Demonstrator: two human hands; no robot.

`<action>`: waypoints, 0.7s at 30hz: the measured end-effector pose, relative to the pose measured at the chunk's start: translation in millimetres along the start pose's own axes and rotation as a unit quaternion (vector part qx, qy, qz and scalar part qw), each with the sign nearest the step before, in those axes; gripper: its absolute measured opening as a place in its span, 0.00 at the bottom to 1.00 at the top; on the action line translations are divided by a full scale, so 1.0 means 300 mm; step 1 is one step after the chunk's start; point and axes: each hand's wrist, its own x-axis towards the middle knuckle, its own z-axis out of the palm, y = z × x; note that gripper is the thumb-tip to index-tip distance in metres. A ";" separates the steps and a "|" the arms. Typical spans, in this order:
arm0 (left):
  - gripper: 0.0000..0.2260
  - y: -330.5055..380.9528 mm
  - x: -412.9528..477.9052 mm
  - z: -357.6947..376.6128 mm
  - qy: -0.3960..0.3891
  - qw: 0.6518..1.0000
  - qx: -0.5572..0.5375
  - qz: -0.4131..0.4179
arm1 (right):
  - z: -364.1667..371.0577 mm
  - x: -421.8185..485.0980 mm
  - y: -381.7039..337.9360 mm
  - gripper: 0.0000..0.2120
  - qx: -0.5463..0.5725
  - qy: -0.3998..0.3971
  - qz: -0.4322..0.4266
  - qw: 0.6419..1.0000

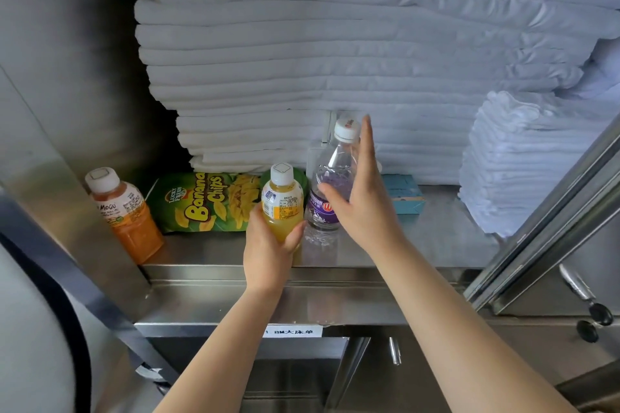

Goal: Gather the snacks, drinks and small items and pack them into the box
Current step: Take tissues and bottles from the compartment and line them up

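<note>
On a steel shelf [436,238] my left hand [268,251] is wrapped around a yellow juice bottle [282,198] with a white cap. Right beside it stands a clear water bottle [327,191] with a purple label. My right hand [362,198] is against its right side, fingers spread and open, thumb across the label. A green bag of banana chips [204,201] lies behind the juice bottle. An orange Mogu drink bottle [125,214] stands at the shelf's far left. A small blue box [404,194] lies behind my right hand.
A tall stack of folded white linen [318,60] fills the shelf's back. A smaller white pile [523,157] sits at the right. An open metal cabinet door [553,228] with a handle and key angles in at the right. A steel wall bounds the left side.
</note>
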 end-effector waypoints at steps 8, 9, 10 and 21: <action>0.32 -0.005 0.001 0.002 -0.009 1.000 -0.013 -0.005 | 0.094 -0.156 0.152 0.40 0.043 -0.113 0.151 0.981; 0.32 -0.005 0.002 0.002 -0.009 1.000 -0.016 -0.007 | 0.102 -0.174 0.166 0.36 0.066 -0.109 0.171 0.977; 0.32 -0.004 0.003 0.002 -0.009 1.000 -0.017 -0.008 | 0.106 -0.186 0.178 0.33 0.086 -0.107 0.188 0.972; 0.38 0.013 -0.005 -0.006 -0.017 0.999 -0.034 -0.033 | -0.018 -0.180 0.286 0.22 0.170 -0.219 0.238 0.931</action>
